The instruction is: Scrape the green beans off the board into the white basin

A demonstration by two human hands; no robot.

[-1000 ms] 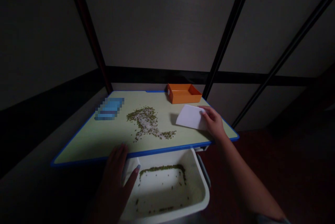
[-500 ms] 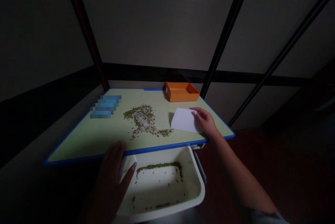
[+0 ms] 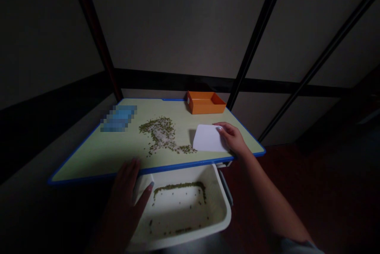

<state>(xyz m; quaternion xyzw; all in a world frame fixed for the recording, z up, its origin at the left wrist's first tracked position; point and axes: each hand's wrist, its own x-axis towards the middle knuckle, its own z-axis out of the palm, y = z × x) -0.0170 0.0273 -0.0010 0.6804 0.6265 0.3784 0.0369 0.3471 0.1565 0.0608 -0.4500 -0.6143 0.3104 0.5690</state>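
Note:
My right hand [image 3: 233, 137] pinches a thin white scraper card [image 3: 209, 138] with rounded corners, thumb on top and fingers behind. The card is tilted, its left edge close to a tail of small green grains [image 3: 185, 149]. This tail runs from a larger scattered pile of green and whitish grains [image 3: 162, 130] on the pale green tabletop [image 3: 101, 155]. My left hand [image 3: 127, 190] lies dark at the table's front edge, its fingers stretched out and thumb apart, holding nothing. Its thumb reaches over the white bin [image 3: 221, 206], which sits below the table edge with green grains along its bottom.
An orange open box [image 3: 206, 103] stands at the table's back right. A blurred-out blue item [image 3: 119, 119] lies at the left. A blue rim [image 3: 178, 165] edges the table, and panelled walls [image 3: 178, 28] rise behind and beside it.
The view has shifted slightly. The white card stands at the end of the grain tail, a little lower and nearer the front edge. My left hand stays at the table edge.

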